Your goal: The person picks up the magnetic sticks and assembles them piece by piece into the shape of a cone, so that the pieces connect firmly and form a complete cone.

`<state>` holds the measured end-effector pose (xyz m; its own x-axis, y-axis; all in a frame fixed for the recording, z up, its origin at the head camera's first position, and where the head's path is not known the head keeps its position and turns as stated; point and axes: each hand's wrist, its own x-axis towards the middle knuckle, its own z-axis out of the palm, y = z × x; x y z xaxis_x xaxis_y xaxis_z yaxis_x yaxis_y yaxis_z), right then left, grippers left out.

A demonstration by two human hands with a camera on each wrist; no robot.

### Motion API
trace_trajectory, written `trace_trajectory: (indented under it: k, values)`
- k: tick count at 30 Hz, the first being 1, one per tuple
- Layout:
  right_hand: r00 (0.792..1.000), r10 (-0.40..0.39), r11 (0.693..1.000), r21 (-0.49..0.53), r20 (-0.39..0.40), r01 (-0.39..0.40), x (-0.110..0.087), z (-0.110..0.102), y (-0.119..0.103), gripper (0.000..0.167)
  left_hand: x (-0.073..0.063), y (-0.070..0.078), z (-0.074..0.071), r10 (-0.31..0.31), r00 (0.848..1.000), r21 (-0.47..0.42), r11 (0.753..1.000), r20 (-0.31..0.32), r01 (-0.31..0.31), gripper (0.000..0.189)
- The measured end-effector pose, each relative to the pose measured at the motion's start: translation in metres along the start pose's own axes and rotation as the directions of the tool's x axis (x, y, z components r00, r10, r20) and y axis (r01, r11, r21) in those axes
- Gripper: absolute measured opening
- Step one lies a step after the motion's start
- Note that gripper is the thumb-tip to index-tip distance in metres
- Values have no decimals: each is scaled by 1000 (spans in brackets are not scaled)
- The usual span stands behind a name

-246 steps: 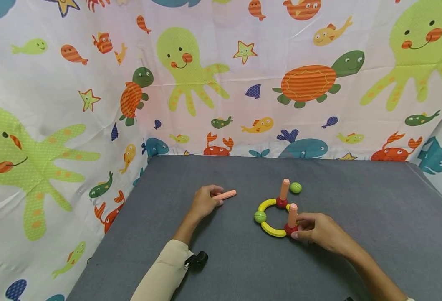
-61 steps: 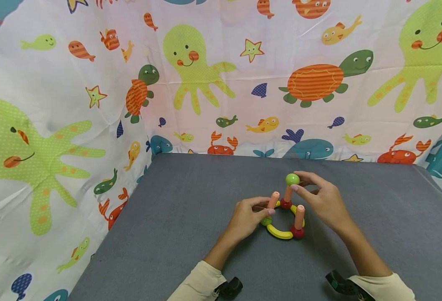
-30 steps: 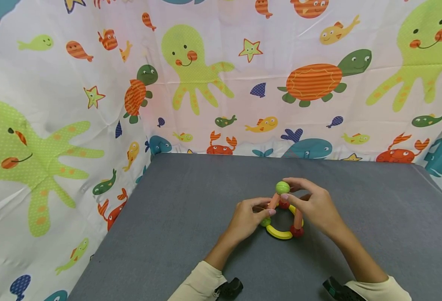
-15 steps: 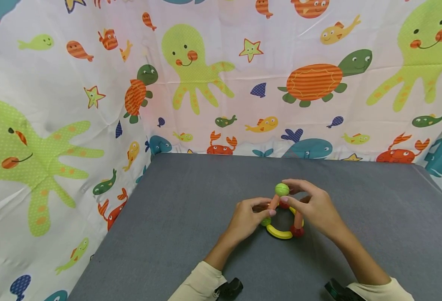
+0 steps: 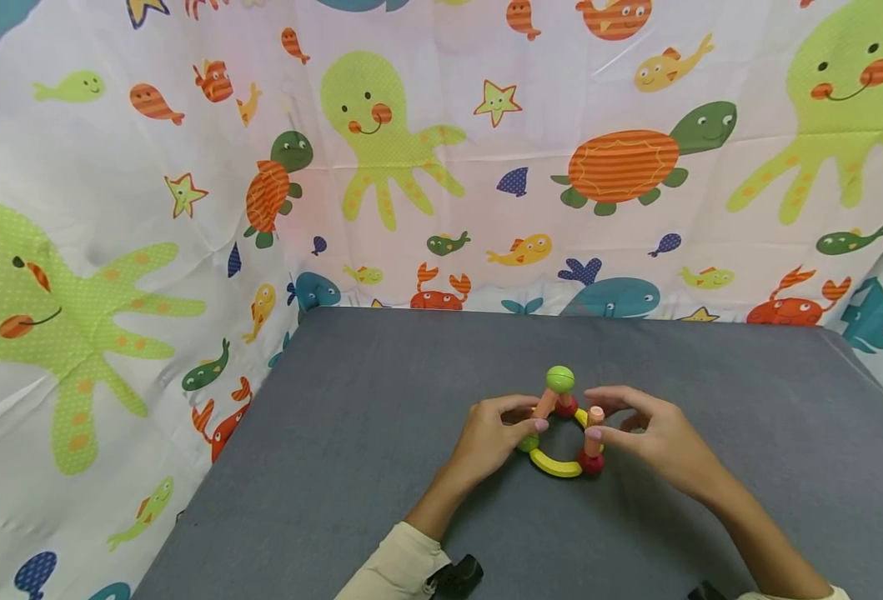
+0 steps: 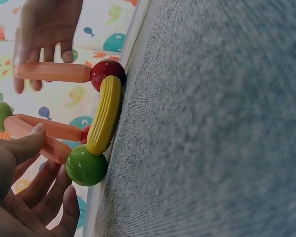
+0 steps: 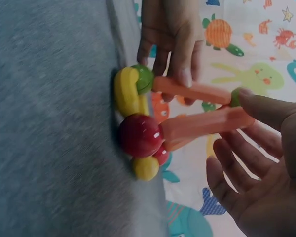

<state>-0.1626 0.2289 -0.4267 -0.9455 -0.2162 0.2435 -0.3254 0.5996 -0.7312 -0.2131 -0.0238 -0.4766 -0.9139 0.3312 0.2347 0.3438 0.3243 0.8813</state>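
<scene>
A ring of curved yellow pieces point(image 5: 555, 464) and balls lies on the grey table point(image 5: 381, 500). Its right red ball point(image 7: 140, 135) carries an upright orange stick point(image 7: 202, 124). At the back, another orange stick point(image 6: 59, 129) rises from a second red ball point(image 5: 565, 407). My left hand point(image 5: 486, 433) pinches a third stick point(image 5: 544, 406) that stands on the ring's green ball point(image 6: 86, 165). A second green ball point(image 5: 560, 379) sits up at the tops of the back and left sticks. My right hand point(image 5: 659, 433) hovers around the right stick's top, thumb and fingers apart.
A sea-animal curtain point(image 5: 426, 167) hangs behind the table and along its left side. Black wrist cameras, one of them point(image 5: 459, 575) at the left cuff, sit close above the table's near part.
My right hand has let go of the upper green ball and moved right to the right stick. Earlier that ball lay on the table. The left stick, once held loose, now stands on the ring.
</scene>
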Motion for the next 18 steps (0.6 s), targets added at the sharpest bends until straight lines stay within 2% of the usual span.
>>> trace_trajectory:
  k: [5,8,12,18]
  values:
    - [995,57,998,-20,82,-56,-3,0,10,32,0,1,0,-3,1000,12,1000,1,3,34]
    - [992,70,998,-6,104,-70,-3,2,16,30,-1,1,0,-4,1000,12,1000,3,4,34]
    - [993,64,998,5,95,-64,-2,5,22,32,-1,0,-1,-5,1000,10,1000,6,5,35]
    - [996,74,997,-30,55,-72,4,7,24,35,0,1,0,0,1000,7,1000,17,0,31]
